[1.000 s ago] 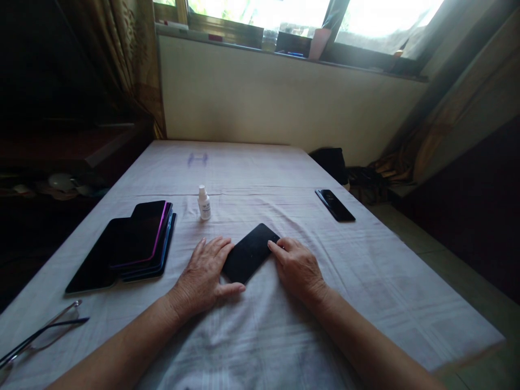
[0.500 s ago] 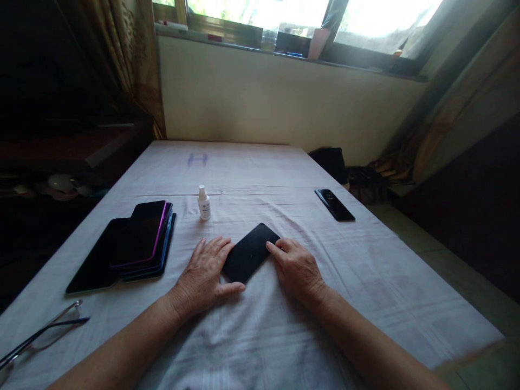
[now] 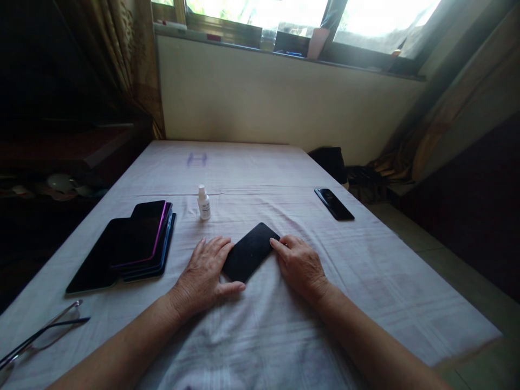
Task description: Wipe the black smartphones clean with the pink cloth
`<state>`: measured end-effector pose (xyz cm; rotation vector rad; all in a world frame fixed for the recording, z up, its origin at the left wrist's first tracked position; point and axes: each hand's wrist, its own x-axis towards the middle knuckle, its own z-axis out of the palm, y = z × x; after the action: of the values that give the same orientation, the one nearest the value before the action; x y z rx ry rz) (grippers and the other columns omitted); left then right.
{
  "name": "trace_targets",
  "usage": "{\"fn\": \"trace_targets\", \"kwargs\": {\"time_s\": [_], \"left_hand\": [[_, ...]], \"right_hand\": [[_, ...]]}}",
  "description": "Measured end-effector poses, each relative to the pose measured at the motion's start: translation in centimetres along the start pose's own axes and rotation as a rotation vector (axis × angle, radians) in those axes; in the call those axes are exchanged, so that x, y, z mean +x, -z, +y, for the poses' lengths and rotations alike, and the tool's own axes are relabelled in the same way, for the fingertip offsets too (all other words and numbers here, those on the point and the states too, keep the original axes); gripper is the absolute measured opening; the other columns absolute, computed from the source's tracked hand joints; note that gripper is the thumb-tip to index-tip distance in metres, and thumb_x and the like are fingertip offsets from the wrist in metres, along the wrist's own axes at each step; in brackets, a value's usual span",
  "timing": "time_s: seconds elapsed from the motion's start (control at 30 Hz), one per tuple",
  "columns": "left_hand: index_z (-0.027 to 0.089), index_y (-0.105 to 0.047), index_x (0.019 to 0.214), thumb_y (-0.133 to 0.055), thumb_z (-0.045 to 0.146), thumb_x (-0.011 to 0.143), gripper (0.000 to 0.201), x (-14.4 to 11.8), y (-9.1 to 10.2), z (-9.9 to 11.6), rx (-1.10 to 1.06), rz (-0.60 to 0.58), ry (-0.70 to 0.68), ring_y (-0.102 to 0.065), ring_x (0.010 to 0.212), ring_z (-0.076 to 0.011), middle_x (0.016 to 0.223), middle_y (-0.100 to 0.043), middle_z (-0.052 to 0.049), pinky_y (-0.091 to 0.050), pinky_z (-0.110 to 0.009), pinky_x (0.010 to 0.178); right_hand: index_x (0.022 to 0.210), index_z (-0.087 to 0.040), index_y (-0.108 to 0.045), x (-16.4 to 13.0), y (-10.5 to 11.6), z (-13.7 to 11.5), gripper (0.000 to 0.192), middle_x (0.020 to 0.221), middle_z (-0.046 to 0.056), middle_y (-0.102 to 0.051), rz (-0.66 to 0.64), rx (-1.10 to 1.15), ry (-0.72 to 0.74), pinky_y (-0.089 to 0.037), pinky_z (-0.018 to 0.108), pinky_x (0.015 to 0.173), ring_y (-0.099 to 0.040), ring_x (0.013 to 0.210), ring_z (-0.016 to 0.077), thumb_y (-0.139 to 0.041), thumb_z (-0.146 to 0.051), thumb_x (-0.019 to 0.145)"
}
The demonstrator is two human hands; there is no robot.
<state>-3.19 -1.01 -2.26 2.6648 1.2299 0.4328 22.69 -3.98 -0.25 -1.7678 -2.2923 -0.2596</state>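
A black phone lies tilted at an angle on the cloth between my hands, its dark glossy face up. My left hand rests flat beside it, fingers stretched along its left edge and thumb spread out by its lower corner. At the right end of the phone, my right hand is closed, thumb and bent fingers pinched at the edge near the upper corner. Beyond the phone stands a small white bottle with a white cap.
A stack of phones and tablets sits on the left. Eyeglasses lie at the lower left. Another black phone is at the right side of the cloth-covered table. A wall and window are behind.
My right thumb and fingers have slid slightly to the right along the phone's edge. My left hand and the phone stay in place.
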Motion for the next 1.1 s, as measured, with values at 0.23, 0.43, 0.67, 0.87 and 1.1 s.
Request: {"fn": "trace_targets", "kwargs": {"time_s": [0.23, 0.43, 0.67, 0.87, 1.1], "left_hand": [[0.017, -0.048, 0.143, -0.063, 0.073, 0.078, 0.087, 0.0, 0.0, 0.0, 0.004, 0.003, 0.005, -0.041, 0.139, -0.0359, 0.147, -0.051, -0.016, -0.021, -0.057, 0.119], [0.017, -0.048, 0.143, -0.062, 0.074, 0.079, 0.087, -0.1, 0.0, 0.1, 0.008, 0.001, 0.003, -0.042, 0.139, -0.0357, 0.148, -0.05, -0.016, -0.021, -0.057, 0.119], [0.017, -0.047, 0.143, -0.061, 0.075, 0.079, 0.087, 0.0, -0.1, 0.1, 0.007, -0.003, 0.008, -0.041, 0.14, -0.0352, 0.148, -0.049, -0.017, -0.019, -0.057, 0.119], [0.019, -0.047, 0.143, -0.062, 0.073, 0.079, 0.085, 0.0, 0.0, 0.0, 0.002, -0.005, 0.004, -0.042, 0.139, -0.0352, 0.148, -0.05, -0.016, -0.021, -0.057, 0.119], [0.019, -0.047, 0.144, -0.062, 0.073, 0.078, 0.086, 0.0, 0.0, 0.1, -0.002, -0.001, 0.001, -0.042, 0.139, -0.0363, 0.148, -0.05, -0.016, -0.02, -0.058, 0.119]], "right_hand": [[0.123, -0.02, -0.069, -0.5, 0.0, -1.1, 0.041, 0.101, 0.009, -0.069, -0.006, 0.033, 0.107, -0.047, 0.03, 0.078, -0.06, 0.087, 0.0207, -0.054, -0.007, 0.088], [0.121, -0.022, -0.07, 0.4, 0.3, 0.0, 0.037, 0.102, 0.009, -0.069, -0.038, 0.0, 0.021, -0.045, 0.03, 0.079, -0.06, 0.09, 0.0209, -0.054, -0.01, 0.091], [0.117, -0.022, -0.072, 0.7, 0.3, 0.1, 0.03, 0.097, 0.008, -0.068, -0.017, -0.001, -0.003, -0.045, 0.029, 0.076, -0.06, 0.086, 0.0199, -0.051, -0.019, 0.096], [0.121, -0.024, -0.07, 0.6, 0.3, 0.2, 0.036, 0.1, 0.008, -0.07, -0.04, -0.021, 0.034, -0.044, 0.029, 0.077, -0.06, 0.088, 0.0199, -0.054, -0.011, 0.092], [0.116, -0.024, -0.072, 1.6, 1.0, 0.5, 0.032, 0.102, 0.008, -0.069, -0.111, -0.073, -0.06, -0.044, 0.029, 0.077, -0.06, 0.088, 0.0199, -0.055, -0.012, 0.091]]}}
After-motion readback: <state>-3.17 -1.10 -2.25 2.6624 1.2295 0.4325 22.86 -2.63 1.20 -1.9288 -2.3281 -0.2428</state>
